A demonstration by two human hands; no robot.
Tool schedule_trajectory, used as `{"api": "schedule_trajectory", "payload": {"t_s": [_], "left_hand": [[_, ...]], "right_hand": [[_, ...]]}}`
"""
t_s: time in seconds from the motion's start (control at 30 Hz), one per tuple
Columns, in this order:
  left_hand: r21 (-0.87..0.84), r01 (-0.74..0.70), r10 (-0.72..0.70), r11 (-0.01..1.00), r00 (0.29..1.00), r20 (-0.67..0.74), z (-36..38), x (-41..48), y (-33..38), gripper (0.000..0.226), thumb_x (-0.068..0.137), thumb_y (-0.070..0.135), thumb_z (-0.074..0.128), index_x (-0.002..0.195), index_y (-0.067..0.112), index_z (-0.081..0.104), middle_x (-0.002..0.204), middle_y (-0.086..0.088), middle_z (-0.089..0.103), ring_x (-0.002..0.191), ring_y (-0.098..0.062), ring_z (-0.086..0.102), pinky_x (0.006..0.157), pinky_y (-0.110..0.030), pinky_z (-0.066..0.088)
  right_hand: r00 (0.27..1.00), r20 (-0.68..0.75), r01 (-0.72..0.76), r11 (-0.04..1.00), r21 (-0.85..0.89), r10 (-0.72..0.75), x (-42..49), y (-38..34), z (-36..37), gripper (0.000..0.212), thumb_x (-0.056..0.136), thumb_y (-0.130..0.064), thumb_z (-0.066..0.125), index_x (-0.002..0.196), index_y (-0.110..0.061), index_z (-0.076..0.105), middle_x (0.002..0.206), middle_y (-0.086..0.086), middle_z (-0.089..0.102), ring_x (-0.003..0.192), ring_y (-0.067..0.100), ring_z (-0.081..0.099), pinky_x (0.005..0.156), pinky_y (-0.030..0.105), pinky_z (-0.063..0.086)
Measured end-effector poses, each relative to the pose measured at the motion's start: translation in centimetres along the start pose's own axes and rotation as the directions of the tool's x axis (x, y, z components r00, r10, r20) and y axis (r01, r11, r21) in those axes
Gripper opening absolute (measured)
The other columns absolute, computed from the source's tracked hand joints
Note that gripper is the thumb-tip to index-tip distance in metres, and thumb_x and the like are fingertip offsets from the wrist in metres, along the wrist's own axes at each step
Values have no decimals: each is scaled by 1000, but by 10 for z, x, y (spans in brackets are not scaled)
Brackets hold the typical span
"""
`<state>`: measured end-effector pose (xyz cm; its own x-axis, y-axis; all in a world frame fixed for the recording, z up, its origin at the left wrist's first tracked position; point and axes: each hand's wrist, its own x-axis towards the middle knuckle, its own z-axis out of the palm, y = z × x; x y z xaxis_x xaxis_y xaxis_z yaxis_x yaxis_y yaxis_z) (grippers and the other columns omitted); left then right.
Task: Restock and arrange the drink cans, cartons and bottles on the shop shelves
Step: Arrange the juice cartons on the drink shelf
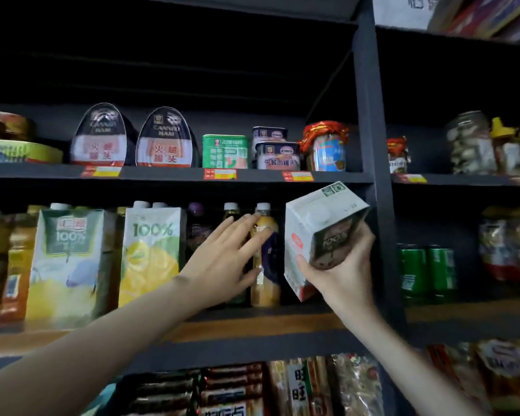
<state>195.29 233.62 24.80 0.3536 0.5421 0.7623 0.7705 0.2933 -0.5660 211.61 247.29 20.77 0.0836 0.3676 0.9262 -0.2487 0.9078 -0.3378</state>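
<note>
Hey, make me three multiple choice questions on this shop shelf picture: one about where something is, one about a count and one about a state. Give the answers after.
1. Where does the green rectangular metal tin stand?
A) on the dark shelf above the drinks
B) among the juice cartons
C) on the lowest shelf

2. How many black oval ham tins stand on that shelf?
A) one
B) two
C) four

3. How is the white drink carton placed?
A) upright on the shelf board
B) tilted, gripped by the right hand
C) lying flat on the shelf board

Answers:
1 A, it sits between the ham tins and the stacked dark tins.
2 B, two stand side by side.
3 B, fingers curl round its lower end and it leans.
</note>
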Motion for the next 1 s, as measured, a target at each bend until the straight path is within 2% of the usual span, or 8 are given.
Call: {"api": "schedule_trajectory", "payload": {"t_s": [0.17, 0.3, 0.43, 0.53, 0.6, 0.73, 0.87, 1.0], "left_hand": [[42, -11, 6, 999, 993, 115, 44, 13, -3, 104, 70, 57, 74, 149, 11, 24, 150, -20, 38, 137, -33, 41, 109, -52, 33], [142, -109, 82, 984, 979, 185, 71, 19, -2, 107, 67, 65, 70, 149, 15, 23, 151, -18, 37, 136, -34, 43, 111, -55, 33], [161, -84, 41, 983, 966, 256, 94, 28, -4, 95, 76, 71, 28, 152, 17, 14, 155, -15, 19, 140, -35, 35, 112, -57, 17], [256, -94, 25, 962, 966, 258, 106, 32, -10, 97, 83, 77, 19, 149, 18, -21, 150, -15, -24, 145, -32, -12, 114, -57, -8], [251, -86, 6, 964, 953, 303, 106, 30, -14, 96, 79, 81, 12, 149, 21, -16, 149, -14, -27, 140, -30, -22, 113, -56, -14], [191, -102, 39, 976, 950, 309, 110, 29, -19, 102, 71, 82, 21, 145, 15, 42, 152, -18, 32, 141, -35, 32, 112, -54, 18], [209, -146, 79, 967, 951, 297, 110, 31, -20, 110, 67, 87, 20, 146, 12, 36, 153, -19, 28, 142, -36, 28, 113, -56, 16], [206, -151, 83, 967, 948, 306, 111, 30, -20, 117, 63, 90, 24, 145, 9, 41, 153, -22, 27, 143, -38, 26, 114, -55, 14]], "right_hand": [[989, -9, -148, 983, -106, 148, 14, 34, 26, 88, 58, -23, 92, 124, -20, 34, 118, -4, 49, 107, 7, 55, 86, 21, 49], [932, -61, -362, 916, -171, 357, 41, 58, 39, 82, 56, -30, 93, 110, -16, 33, 112, 1, 49, 100, 14, 53, 77, 23, 45], [841, -72, -532, 796, -289, 536, 65, 94, 56, 88, 51, -44, 92, 104, -19, 27, 119, 9, 50, 109, 28, 55, 91, 44, 51], [770, -18, -604, 720, -341, 637, 77, 112, 75, 100, 57, -38, 91, 127, -10, 26, 135, 15, 43, 119, 35, 52, 95, 47, 50], [740, 12, -618, 686, -383, 673, 83, 117, 84, 110, 61, -37, 90, 139, -6, 19, 143, 16, 35, 124, 36, 48, 100, 45, 46], [792, 178, -422, 734, -531, 584, 85, 116, 83, 121, 64, -35, 89, 148, -21, 3, 148, 16, 20, 134, 37, 32, 106, 46, 39], [677, 459, -70, 672, -738, 575, 69, 107, 72, 146, 64, -33, 89, 143, -39, -32, 150, 11, -41, 144, 40, -22, 114, 58, 17], [671, 470, -5, 637, -770, 573, 66, 106, 66, 148, 62, -33, 90, 139, -43, -37, 146, 8, -48, 144, 40, -11, 114, 54, 22]]}}
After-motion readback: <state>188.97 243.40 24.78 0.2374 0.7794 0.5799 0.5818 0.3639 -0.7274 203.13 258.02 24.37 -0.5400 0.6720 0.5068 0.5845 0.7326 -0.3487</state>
